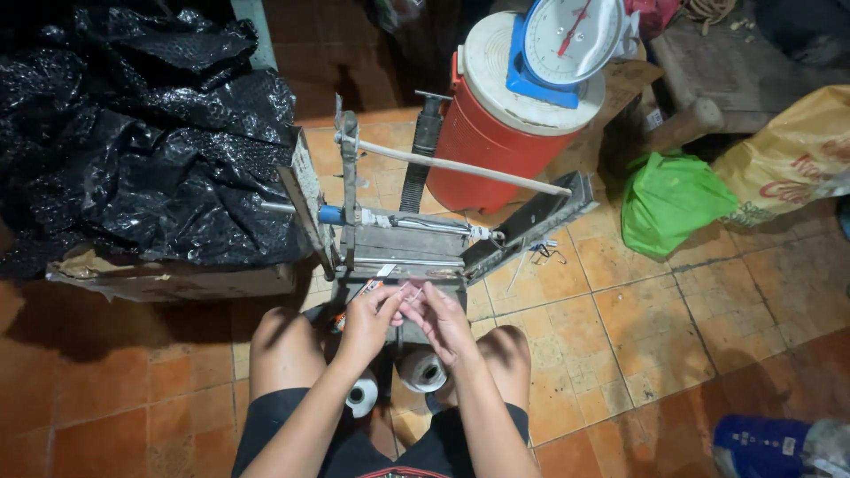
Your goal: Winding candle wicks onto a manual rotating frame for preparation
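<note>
Head view: I sit low on the orange tile floor [620, 336] with my knees apart. My left hand [370, 320] and my right hand [440, 324] meet just in front of the small metal winding frame [403, 239]. The fingers of both hands are curled nearly closed, pinching what looks like a thin pale thread [409, 292] between them. The strand is too fine for me to tell exactly how it runs or whether both hands truly grip it. Two thread spools [423, 370] stand on the floor between my legs, just below my hands.

To do this well, I judge I should keep the pinch light and the strand taut, my wrists clear of the spools so neither topples.

The frame has hard edges near my knuckles: angled metal plates to either side and a long white rod [460, 165] slanting across its top. I would keep my fingers below and in front of those. Behind the frame stands an orange drum cooler [482, 146] with a dial scale [567, 40] on its lid. A heap of black plastic sheeting [150, 133] on a cardboard box crowds my left. On my right, a green bag [668, 199] lies well apart, and open tile there gives my elbow the freest room.
</note>
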